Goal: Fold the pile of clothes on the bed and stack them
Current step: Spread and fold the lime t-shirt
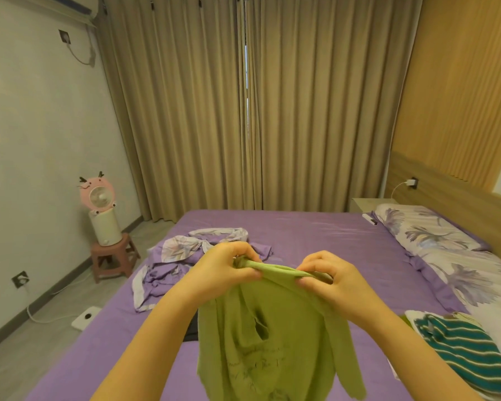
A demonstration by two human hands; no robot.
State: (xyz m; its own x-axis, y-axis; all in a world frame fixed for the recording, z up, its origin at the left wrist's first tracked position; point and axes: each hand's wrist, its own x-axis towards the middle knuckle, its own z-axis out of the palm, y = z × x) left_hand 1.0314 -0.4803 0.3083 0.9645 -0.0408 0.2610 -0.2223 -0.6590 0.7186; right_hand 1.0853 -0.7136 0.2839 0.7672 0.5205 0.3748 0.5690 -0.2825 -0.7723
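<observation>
The green shirt (261, 328) hangs above the bed (301, 233), its top edge pinched by the left hand (226, 267) and right hand (333, 279). It looks light, limp and creasing; the shoulder seams seem the best hold.

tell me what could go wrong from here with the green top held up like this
1. The green top hangs bunched from a narrow grip by the left hand and right hand, so it may land creased.
2. Lowered carelessly, it could drape over the striped garment or the dark item beneath it.
</observation>
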